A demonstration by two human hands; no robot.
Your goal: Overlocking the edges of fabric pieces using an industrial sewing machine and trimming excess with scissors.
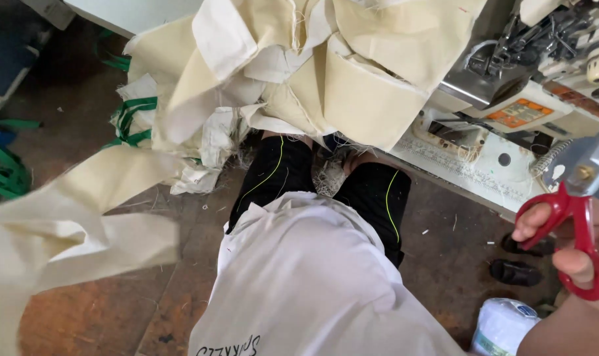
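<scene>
I see the right hand (pixel 570 247) at frame right, fingers curled through the red handles of the scissors (pixel 579 217), gripping them shut; left hand not visible; cream fabric (pixel 56 237) sweeps lower left; sewing machine (pixel 530 72) upper right.

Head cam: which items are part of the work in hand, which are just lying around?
In use:
- red-handled scissors, gripped in the right hand
- cream fabric piece at lower left; left hand not visible
- pile of cream fabric on the lap
- sewing machine

Lying about:
- green straps on the floor
- white thread cone
- dark shoes
</scene>
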